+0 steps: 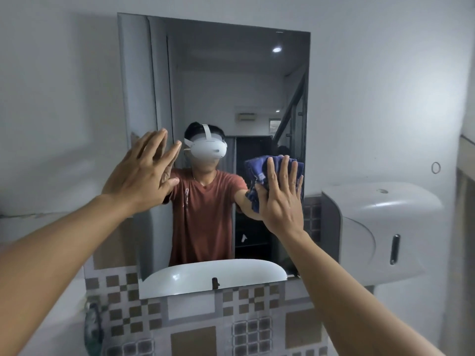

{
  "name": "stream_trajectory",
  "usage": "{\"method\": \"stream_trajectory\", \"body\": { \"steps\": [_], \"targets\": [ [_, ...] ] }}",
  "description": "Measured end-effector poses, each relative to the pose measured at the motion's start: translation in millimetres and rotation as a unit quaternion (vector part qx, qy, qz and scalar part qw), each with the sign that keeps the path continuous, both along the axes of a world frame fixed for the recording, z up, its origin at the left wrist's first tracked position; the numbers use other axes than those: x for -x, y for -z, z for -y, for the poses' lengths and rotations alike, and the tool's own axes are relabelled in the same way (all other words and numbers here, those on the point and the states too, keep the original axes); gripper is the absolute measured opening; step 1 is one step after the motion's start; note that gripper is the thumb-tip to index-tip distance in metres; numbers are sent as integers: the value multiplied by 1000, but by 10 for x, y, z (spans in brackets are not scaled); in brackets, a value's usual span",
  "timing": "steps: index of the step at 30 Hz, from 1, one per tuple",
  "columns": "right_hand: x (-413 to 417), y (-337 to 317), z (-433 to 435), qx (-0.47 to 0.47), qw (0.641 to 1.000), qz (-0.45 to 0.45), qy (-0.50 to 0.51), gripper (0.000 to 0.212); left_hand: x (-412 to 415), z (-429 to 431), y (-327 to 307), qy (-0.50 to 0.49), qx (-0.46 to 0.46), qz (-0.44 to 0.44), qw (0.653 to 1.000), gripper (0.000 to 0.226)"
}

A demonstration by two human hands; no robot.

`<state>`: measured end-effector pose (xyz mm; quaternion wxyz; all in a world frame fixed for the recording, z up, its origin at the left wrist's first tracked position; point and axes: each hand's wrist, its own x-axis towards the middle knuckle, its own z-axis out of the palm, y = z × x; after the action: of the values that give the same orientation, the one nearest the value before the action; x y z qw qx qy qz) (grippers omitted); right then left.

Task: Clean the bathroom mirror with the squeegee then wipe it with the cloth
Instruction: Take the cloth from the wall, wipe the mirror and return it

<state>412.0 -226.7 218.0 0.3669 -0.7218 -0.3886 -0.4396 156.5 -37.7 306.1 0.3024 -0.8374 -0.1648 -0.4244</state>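
The rectangular mirror (218, 80) hangs on the white wall ahead. My right hand (281, 199) presses a dark blue cloth (257, 170) flat against the glass near the mirror's lower right edge, fingers spread over it. My left hand (144, 173) lies flat with fingers apart on the glass near the mirror's left side, holding nothing. The squeegee is not in view. The mirror reflects a person in a red shirt wearing a headset, and both arms.
A white paper dispenser (375, 227) is fixed to the wall right of the mirror. Brown and grey checkered tiles (195, 322) run below it. A white basin shows only as a reflection at the mirror's bottom. A small ring hook (436, 167) sits on the right wall.
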Motion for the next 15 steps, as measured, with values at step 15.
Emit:
{"method": "stream_trajectory", "body": {
  "steps": [15],
  "targets": [
    [206, 774, -128, -26, 997, -67, 8, 63, 107, 80, -177, -20, -21, 12, 1000, 87]
  ]
}}
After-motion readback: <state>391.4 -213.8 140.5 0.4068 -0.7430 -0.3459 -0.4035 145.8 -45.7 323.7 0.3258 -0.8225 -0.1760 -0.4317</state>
